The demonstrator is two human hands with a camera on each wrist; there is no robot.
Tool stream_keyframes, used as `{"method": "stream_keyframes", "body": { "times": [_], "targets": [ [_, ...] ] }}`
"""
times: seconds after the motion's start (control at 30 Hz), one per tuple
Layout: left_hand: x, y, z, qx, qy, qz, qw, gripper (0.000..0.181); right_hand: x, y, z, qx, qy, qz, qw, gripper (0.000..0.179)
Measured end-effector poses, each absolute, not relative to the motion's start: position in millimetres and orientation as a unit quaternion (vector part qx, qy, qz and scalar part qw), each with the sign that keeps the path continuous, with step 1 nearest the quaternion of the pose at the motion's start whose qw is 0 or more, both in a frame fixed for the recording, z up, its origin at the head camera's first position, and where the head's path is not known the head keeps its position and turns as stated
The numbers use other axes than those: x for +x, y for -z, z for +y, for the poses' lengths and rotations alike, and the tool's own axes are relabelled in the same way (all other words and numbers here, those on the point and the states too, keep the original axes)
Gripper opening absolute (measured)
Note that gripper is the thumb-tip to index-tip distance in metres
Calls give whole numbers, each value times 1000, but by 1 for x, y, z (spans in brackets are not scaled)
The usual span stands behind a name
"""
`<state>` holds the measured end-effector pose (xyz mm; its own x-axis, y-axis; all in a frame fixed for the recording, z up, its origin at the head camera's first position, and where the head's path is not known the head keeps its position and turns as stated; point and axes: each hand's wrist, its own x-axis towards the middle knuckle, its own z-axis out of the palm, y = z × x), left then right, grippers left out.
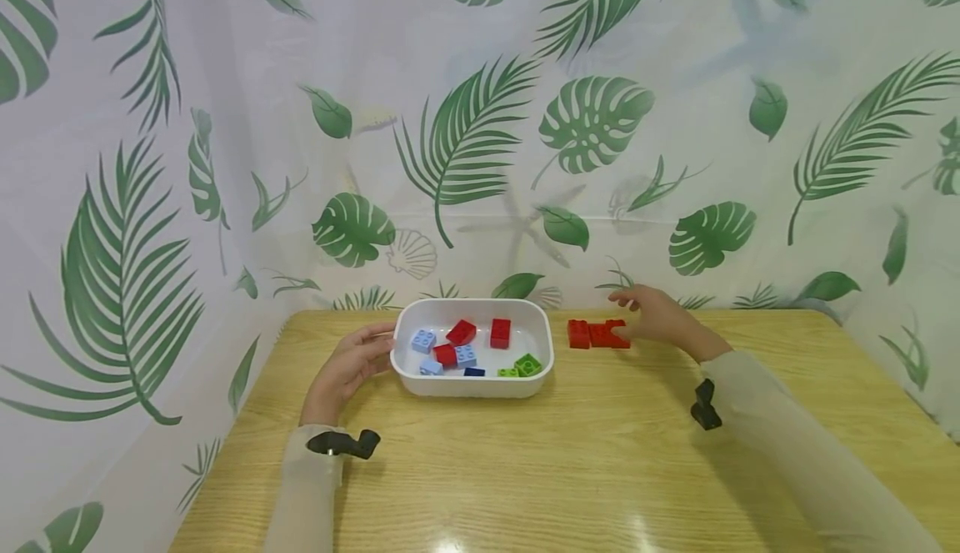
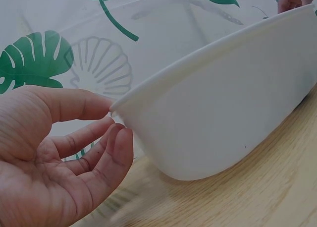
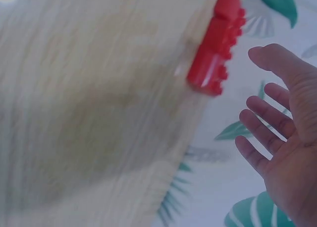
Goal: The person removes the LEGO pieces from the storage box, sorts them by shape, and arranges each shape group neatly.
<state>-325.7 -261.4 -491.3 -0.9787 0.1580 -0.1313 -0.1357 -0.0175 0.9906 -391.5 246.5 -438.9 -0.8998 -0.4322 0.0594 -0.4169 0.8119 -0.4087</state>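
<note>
A white plastic tub (image 1: 472, 386) stands on the table, holding loose toy building bricks. At its left end my left hand (image 1: 352, 369) pinches the rim, thumb against the edge and fingertips just under it, as the left wrist view shows. Right of the tub lies a short row of red building bricks (image 1: 579, 334), studs showing. My right hand (image 1: 656, 315) is by the row's right end, partly covering it in the head view. In the right wrist view its fingers are spread and apart from the red bricks (image 3: 210, 53), with nothing held.
Inside the tub are red bricks (image 1: 500, 334), light blue bricks (image 1: 423, 340), green bricks (image 1: 528, 364) and a dark blue brick (image 1: 474, 372). A leaf-patterned sheet (image 1: 480, 244) hangs behind the wooden table (image 1: 525, 470), close to its back edge.
</note>
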Motion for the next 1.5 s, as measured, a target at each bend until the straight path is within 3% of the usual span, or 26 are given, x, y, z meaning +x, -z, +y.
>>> {"method": "stream_keyframes", "body": {
  "times": [0.4, 0.7, 1.0, 1.5],
  "targets": [
    [-326, 490, -260, 7, -721, 686, 100, 47, -386, 409, 183, -271, 242, 931, -15, 57],
    [-325, 490, -261, 6, -719, 688, 100, 48, -381, 401, 134, -294, 261, 919, 0, 54],
    [-326, 491, -261, 19, -717, 689, 102, 49, -375, 410, 102, -308, 241, 920, 33, 53],
    [-326, 490, -261, 16, -717, 690, 101, 49, -373, 432, 85, -307, 188, 932, 35, 44]
  ]
}}
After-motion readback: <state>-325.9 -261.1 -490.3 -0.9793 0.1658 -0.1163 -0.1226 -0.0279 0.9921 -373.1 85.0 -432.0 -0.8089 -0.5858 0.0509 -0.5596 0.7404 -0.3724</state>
